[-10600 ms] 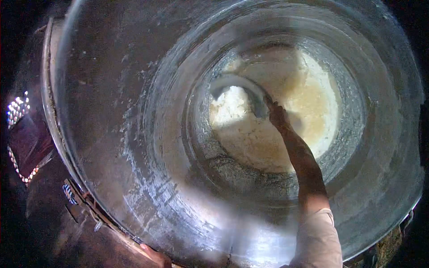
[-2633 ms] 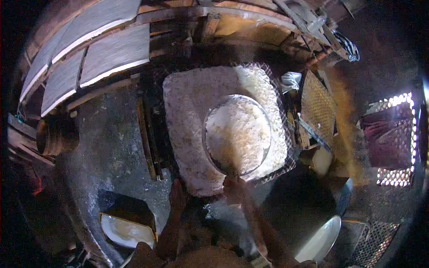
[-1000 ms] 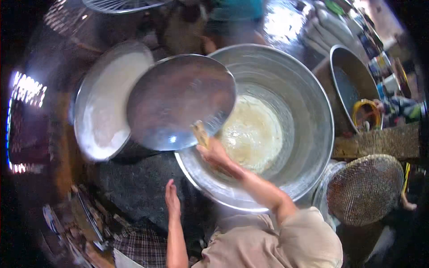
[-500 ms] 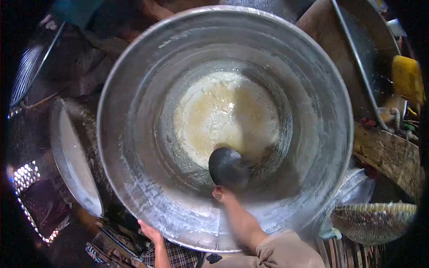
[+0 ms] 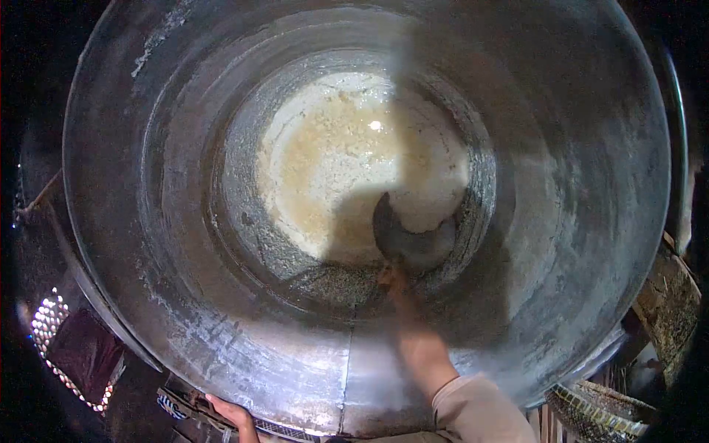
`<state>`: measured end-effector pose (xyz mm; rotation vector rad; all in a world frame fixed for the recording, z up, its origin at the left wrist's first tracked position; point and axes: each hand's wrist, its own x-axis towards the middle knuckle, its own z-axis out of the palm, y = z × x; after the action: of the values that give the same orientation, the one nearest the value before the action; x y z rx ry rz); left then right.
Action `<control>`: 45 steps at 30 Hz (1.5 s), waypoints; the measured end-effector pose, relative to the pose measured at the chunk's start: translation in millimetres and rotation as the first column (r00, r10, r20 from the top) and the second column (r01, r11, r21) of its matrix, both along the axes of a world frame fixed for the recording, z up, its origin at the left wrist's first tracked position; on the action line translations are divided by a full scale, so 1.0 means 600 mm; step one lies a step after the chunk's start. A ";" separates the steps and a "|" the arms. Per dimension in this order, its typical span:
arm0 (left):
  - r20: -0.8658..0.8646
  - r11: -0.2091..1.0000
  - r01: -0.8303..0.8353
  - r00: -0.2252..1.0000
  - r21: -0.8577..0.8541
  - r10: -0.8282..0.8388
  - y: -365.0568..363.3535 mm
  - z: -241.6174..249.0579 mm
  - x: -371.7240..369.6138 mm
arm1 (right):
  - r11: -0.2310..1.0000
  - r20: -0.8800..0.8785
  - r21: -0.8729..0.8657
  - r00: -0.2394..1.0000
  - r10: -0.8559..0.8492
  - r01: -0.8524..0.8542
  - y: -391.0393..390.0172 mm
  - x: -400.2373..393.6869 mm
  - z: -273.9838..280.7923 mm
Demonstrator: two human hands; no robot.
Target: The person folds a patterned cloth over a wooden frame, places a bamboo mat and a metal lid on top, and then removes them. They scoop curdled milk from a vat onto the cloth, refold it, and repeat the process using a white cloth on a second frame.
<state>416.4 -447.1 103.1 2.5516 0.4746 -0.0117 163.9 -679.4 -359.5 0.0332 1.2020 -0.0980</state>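
Observation:
Deep inside a large round metal vessel point(image 5: 244, 362), my right hand point(image 5: 393, 279) grips a dark, rounded scoop point(image 5: 417, 244). The scoop's edge dips into a pale, wet, lumpy mass point(image 5: 332, 162) at the bottom, on its lower right side. Some pale material lies at the scoop's upper edge. My left hand point(image 5: 230, 410) rests against the outside of the vessel near its lower left rim, fingers stretched out and holding nothing.
A woven basket point(image 5: 602, 413) stands at the lower right, outside the vessel. A wooden board point(image 5: 668, 303) lies at the right. At the lower left is a perforated, brightly lit item point(image 5: 50, 314) beside dark red cloth point(image 5: 85, 351).
The view has come closer over the vessel, which fills more of the frame. My right hand has reached deeper, and the scoop has moved right and tilted into the pale mass.

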 end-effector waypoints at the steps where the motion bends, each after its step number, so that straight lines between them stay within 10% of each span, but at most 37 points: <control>1: 0.010 1.000 0.018 1.000 0.001 -0.018 -0.014 -0.013 -0.005 | 0.999 0.166 -0.034 0.986 -0.034 0.040 -0.023 -0.018 -0.032; 6: 0.057 0.986 -0.046 0.998 0.163 0.037 -0.004 -0.015 -0.019 | 0.944 -0.052 -0.290 0.988 0.146 -0.155 -0.163 -0.063 -0.052; 10: 0.033 0.974 -0.101 0.993 -0.201 0.110 -0.039 -0.019 -0.030 | 0.826 -0.169 -0.452 0.942 0.291 -0.337 -0.315 -0.077 -0.001; 13: 0.046 0.997 0.049 0.998 -0.062 -0.047 0.001 -0.039 -0.041 | 0.715 -0.197 -0.553 0.901 0.386 -0.428 -0.436 -0.075 0.029; 15: 0.011 0.976 0.101 0.995 -0.193 -0.101 -0.025 -0.031 -0.041 | 0.050 -0.402 -0.823 0.642 0.652 -0.567 -0.503 -0.061 0.011; 16: 0.045 0.937 -0.038 0.997 -0.347 0.057 -0.057 -0.033 -0.042 | 0.027 -0.460 -0.783 0.609 0.646 -0.621 -0.520 -0.017 0.109; 20: -0.121 0.974 0.133 0.980 -0.186 -0.157 -0.031 -0.010 -0.066 | 0.116 -0.530 -0.637 0.541 0.653 -0.762 -0.546 0.183 0.564; 23: -0.014 0.963 0.081 0.996 -0.258 -0.087 -0.007 0.040 -0.101 | -0.203 -0.561 -0.728 0.399 0.725 -0.655 -0.517 0.240 0.699; 28: 0.016 0.793 -0.239 0.954 -0.561 0.299 0.169 0.076 -0.239 | -0.341 -0.529 -0.741 0.189 0.827 -0.579 -0.356 0.320 0.911; 36: 0.197 0.418 -0.522 0.426 -0.743 0.883 0.473 -0.006 -0.543 | -0.591 -0.490 -0.718 -0.336 0.804 -0.367 0.073 0.318 0.974; 38: 0.247 0.355 -0.612 0.257 -0.707 0.934 0.522 -0.028 -0.625 | -0.456 -0.231 -0.767 -0.468 0.853 -0.451 0.165 0.292 0.933; 42: 0.232 0.099 -0.621 -0.137 -0.778 0.963 0.618 -0.062 -0.774 | -0.600 0.032 -0.601 -0.766 0.642 -0.528 0.360 0.277 0.787; 44: 0.274 0.058 -0.506 -0.363 -0.860 0.891 0.671 -0.147 -0.865 | -0.714 -0.181 -0.629 -0.836 0.518 -0.307 0.489 0.226 0.771; 45: 0.347 0.014 -0.759 -0.281 -0.651 0.895 0.677 -0.194 -0.921 | -0.623 -0.151 -0.734 -0.831 0.535 -0.268 0.550 0.164 0.793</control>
<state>-136.4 -41.1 -13.1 1.1010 1.7333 1.4312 262.3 -349.2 116.1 -1.5575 -0.4226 1.5402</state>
